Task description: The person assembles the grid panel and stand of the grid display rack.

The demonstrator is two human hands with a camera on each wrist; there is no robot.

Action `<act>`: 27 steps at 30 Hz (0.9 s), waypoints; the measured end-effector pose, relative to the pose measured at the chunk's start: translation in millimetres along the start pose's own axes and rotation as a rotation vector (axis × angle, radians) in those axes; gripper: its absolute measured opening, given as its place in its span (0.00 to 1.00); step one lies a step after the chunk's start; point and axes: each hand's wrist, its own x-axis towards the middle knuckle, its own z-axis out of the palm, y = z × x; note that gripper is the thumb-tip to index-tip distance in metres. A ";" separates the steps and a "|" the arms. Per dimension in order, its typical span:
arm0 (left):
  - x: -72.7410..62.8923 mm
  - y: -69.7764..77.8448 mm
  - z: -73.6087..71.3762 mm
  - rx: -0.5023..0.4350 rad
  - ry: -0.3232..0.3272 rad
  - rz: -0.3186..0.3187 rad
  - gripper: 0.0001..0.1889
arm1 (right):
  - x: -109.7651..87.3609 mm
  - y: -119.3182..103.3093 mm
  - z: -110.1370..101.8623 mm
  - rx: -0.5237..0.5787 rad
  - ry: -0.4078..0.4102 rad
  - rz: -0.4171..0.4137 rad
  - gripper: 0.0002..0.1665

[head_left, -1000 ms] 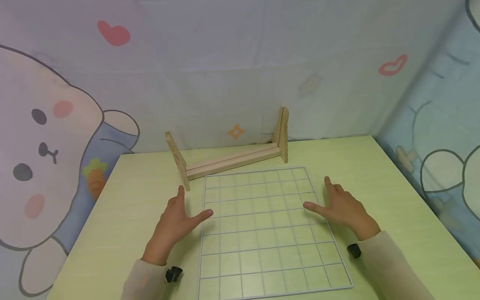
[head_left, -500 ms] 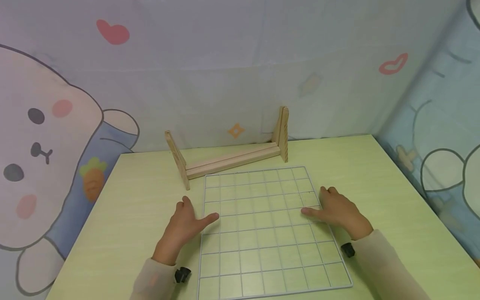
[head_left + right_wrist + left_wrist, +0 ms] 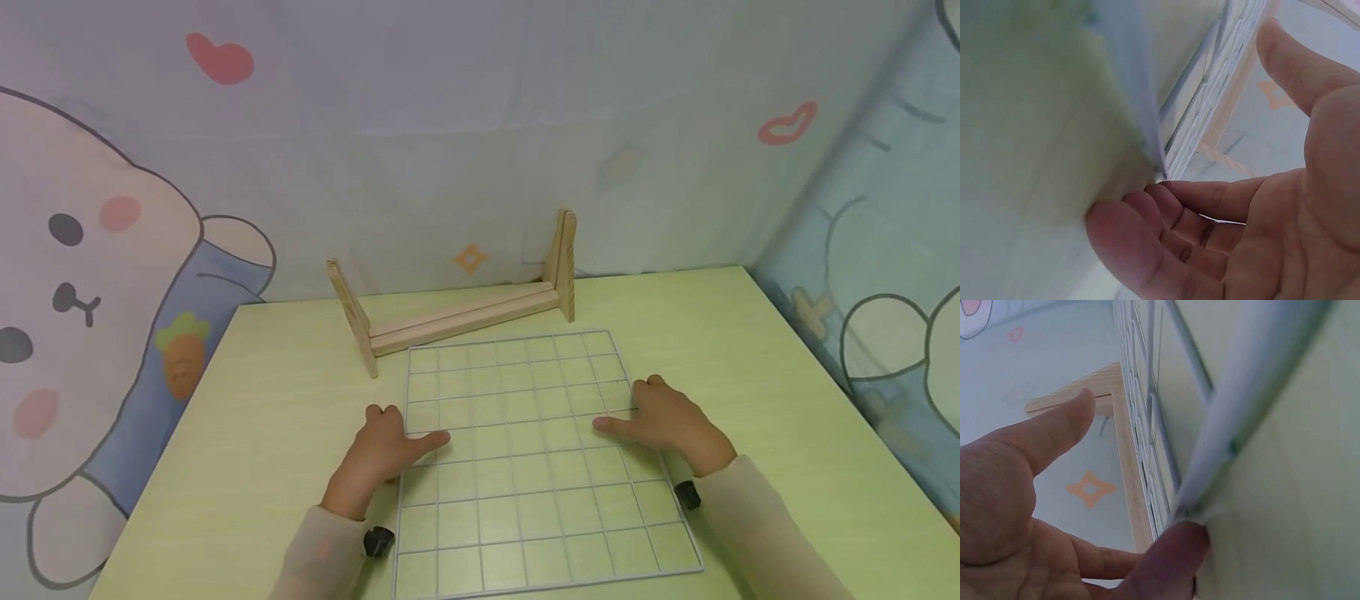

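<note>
A white wire grid panel [image 3: 525,425] lies flat in the middle of the table. My left hand [image 3: 382,454] is at its left edge, and in the left wrist view the fingertips [image 3: 1175,556] meet the outer wire while the thumb stands apart above the mesh. On the opposite edge is my right hand [image 3: 678,429]. In the right wrist view its bent fingers [image 3: 1125,240] reach the table beside the outer wire, and the thumb points away from the wire. Neither thumb presses on the grid.
A wooden stand [image 3: 465,321] with two upright ends and a long crossbar sits behind the grid, close to its far edge. The pale green table [image 3: 690,333] meets a printed cloth backdrop [image 3: 420,167] at the back and sides.
Both hands have moved inward and lowered to the grid's side edges. Their fingers, spread straighter before, now bend down at the wire. The grid and stand stay put.
</note>
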 end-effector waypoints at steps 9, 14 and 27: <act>7.3 7.4 6.0 0.037 -0.026 0.011 0.38 | 5.6 -10.2 7.9 -0.016 -0.006 0.027 0.59; 10.2 11.9 6.4 0.139 -0.022 0.030 0.37 | 3.8 -15.6 5.4 -0.010 -0.034 0.029 0.53; 14.7 9.0 5.6 0.148 0.009 0.032 0.36 | 2.5 -13.6 -0.6 0.104 -0.057 0.028 0.42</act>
